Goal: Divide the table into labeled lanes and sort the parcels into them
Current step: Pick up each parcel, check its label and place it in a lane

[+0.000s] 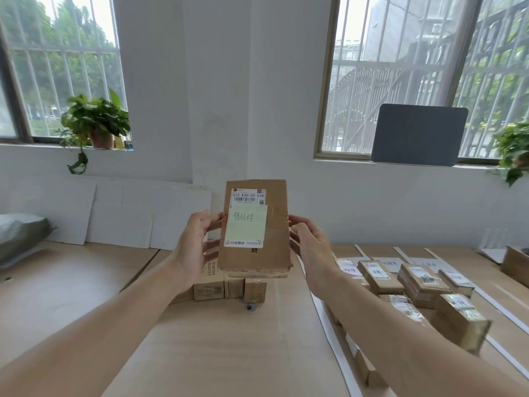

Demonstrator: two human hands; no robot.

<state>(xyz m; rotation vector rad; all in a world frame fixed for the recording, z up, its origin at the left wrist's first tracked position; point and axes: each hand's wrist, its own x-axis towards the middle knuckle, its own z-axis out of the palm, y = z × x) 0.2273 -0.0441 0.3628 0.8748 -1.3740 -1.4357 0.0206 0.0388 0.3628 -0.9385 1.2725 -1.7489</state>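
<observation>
two hands held one flat brown cardboard parcel (pixel 275 224) upright above the pale wooden table (pixel 229 345) in the head view. the left hand (pixel 197 243) gripped its left edge, thumb in front, and the right hand (pixel 308 242) clasped its right edge. a pale green handwritten sticky note (pixel 246 226) covered its white label. other small brown parcels (pixel 380 277) lay to the right between white paper strips (pixel 499 308).

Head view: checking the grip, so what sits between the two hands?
A cardboard parcel with a green handwritten note, held up between the left hand and right hand, as the head view shows.
</observation>
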